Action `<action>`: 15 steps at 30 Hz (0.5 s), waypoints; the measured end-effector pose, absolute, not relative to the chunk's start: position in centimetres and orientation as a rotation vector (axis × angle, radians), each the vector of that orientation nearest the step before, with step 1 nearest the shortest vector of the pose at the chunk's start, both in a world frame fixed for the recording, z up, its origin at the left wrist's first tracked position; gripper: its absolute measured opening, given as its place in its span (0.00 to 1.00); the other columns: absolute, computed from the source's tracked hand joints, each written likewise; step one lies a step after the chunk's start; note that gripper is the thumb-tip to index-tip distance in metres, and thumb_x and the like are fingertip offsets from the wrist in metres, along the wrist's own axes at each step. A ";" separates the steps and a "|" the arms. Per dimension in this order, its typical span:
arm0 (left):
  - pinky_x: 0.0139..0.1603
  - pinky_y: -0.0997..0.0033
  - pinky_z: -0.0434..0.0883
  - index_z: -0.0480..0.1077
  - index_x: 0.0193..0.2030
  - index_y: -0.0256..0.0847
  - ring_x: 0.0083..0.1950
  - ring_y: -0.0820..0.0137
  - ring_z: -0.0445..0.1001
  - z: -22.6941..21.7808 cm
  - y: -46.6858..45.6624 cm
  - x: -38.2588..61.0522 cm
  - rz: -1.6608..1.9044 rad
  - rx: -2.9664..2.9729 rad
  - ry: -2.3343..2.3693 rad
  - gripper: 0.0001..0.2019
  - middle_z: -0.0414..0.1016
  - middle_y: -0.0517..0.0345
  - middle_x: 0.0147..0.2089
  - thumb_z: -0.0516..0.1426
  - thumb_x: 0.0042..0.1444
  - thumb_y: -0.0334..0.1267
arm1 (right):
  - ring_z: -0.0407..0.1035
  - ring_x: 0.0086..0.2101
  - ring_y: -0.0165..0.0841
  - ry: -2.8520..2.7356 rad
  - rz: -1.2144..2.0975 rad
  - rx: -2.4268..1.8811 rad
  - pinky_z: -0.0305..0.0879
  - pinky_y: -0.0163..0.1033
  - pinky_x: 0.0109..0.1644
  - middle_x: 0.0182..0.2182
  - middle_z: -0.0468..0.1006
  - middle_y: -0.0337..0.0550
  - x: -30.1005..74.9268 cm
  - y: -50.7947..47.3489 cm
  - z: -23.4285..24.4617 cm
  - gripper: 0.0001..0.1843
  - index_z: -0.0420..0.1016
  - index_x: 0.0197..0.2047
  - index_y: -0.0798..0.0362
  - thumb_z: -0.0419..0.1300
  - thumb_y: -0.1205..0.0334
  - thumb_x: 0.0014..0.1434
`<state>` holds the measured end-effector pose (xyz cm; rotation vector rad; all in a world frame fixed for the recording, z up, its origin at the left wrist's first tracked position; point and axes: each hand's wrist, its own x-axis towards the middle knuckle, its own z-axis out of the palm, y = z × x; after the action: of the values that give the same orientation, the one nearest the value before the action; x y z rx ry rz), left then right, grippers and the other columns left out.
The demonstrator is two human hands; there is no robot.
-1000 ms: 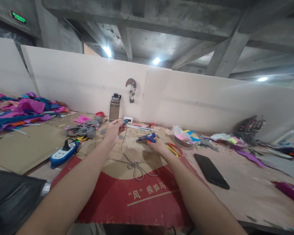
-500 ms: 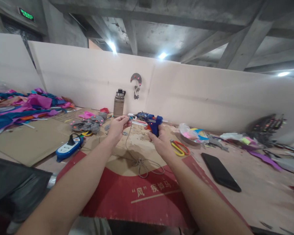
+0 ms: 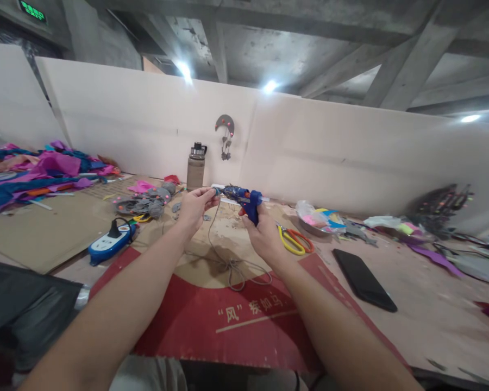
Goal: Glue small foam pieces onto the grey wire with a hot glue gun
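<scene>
My right hand (image 3: 264, 233) is wrapped round the handle of a blue hot glue gun (image 3: 250, 203), whose dirty nozzle points left. Closed in a pinch, my left hand (image 3: 194, 210) holds a thin grey cord (image 3: 211, 239) just in front of that nozzle. A small blue bit (image 3: 217, 191) shows at its fingertips; I cannot make out exactly what it is. The cord hangs down into loose loops on a red and tan cardboard sheet (image 3: 179, 320). Whether the nozzle touches the piece in my fingers cannot be made out.
Scissors (image 3: 295, 241) and a black phone (image 3: 364, 279) lie at right. A blue power strip (image 3: 112, 243), grey felt pieces (image 3: 146, 203) and a bottle (image 3: 196, 168) stand left. A moon-shaped hanging (image 3: 225, 126) is on the white partition (image 3: 309, 146). Coloured scraps (image 3: 57, 165) are heaped far left.
The glue gun has shifted slightly left, its nozzle now closer to my left fingertips. My left hand keeps its pinch. The whole view has moved a little.
</scene>
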<state>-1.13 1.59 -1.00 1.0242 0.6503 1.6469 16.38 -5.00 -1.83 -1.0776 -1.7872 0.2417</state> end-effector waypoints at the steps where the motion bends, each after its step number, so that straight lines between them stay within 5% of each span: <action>1: 0.32 0.75 0.71 0.71 0.28 0.32 0.25 0.78 0.71 -1.0 1.6 -1.1 1.648 1.035 0.652 0.08 0.72 0.58 0.24 0.64 0.43 0.35 | 0.67 0.33 0.36 -1.787 0.230 -1.084 0.61 0.41 0.40 0.36 0.74 0.45 16.4 -5.0 -1.8 0.11 0.65 0.44 0.52 0.51 0.62 0.57; 15: 0.32 0.73 0.71 0.71 0.27 0.32 0.24 0.77 0.71 -0.8 1.3 -0.9 1.686 1.069 0.712 0.08 0.72 0.58 0.24 0.64 0.41 0.34 | 0.68 0.36 0.39 -1.779 0.164 -1.147 0.61 0.44 0.41 0.37 0.74 0.49 16.2 -5.0 -2.2 0.12 0.64 0.45 0.52 0.51 0.60 0.57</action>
<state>-0.86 1.35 -0.83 1.0687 0.7119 1.6863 16.17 -5.04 -2.15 -1.1469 -1.7792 0.1641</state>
